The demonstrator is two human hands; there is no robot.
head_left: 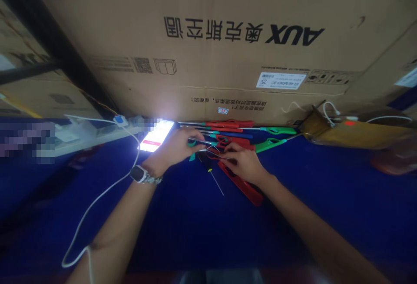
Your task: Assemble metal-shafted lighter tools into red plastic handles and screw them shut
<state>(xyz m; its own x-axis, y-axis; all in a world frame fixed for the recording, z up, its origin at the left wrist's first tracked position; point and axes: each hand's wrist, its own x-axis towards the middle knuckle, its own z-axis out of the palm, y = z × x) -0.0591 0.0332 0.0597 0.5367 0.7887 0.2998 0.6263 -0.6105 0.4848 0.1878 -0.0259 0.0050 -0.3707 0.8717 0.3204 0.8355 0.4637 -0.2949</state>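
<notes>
Both hands meet over a heap of long-nosed lighters on a blue cloth. My left hand (177,147), with a watch (140,174) on the wrist, is curled and grips thin metal rods and a teal handle (192,143). My right hand (243,162) pinches a thin wire over a red lighter (243,184) that lies under it. More red lighters (228,123) and green lighters (272,144) lie just beyond the hands. A thin yellow-tipped rod (215,180) lies loose between the hands.
A lit phone (157,135) lies left of the hands, with a white cable (97,199) trailing toward me. A white power strip (78,134) is at the left. A large AUX cardboard box (228,49) walls the back. A brown bag (352,133) lies at right.
</notes>
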